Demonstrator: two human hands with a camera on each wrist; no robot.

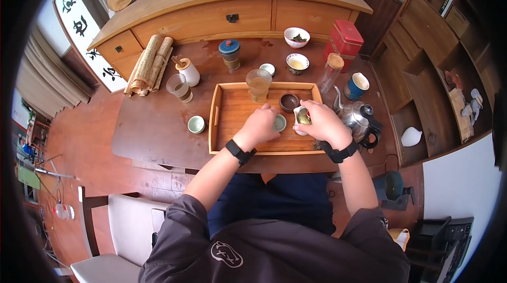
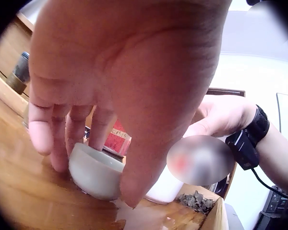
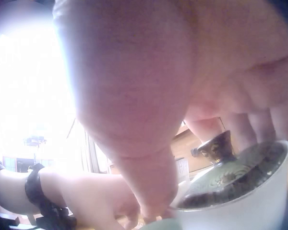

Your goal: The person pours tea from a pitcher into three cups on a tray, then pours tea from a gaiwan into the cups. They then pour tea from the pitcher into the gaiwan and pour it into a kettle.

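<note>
Over the tray [image 1: 213,119], my left hand [image 1: 259,124] pinches a small pale green teacup [image 1: 280,122]. In the left wrist view the thumb is on the near side of this cup [image 2: 93,172] and the fingers are on its far side. My right hand [image 1: 326,123] holds a white lidded gaiwan [image 3: 240,213] by its rim, just right of the cup. Its lid [image 3: 230,179] is glassy with dark green markings and a gold-brown knob. A dark brown cup [image 1: 289,103] sits on the tray behind both hands, beside a ribbed glass pitcher [image 1: 259,86] of amber liquid.
Right of the tray stand a steel kettle [image 1: 356,119], a blue cup [image 1: 357,86] and a corked glass tube [image 1: 331,72]. Another green cup [image 1: 196,124] and a glass [image 1: 179,88] are at left. Dark crumpled leaves [image 2: 197,201] lie in the tray's corner.
</note>
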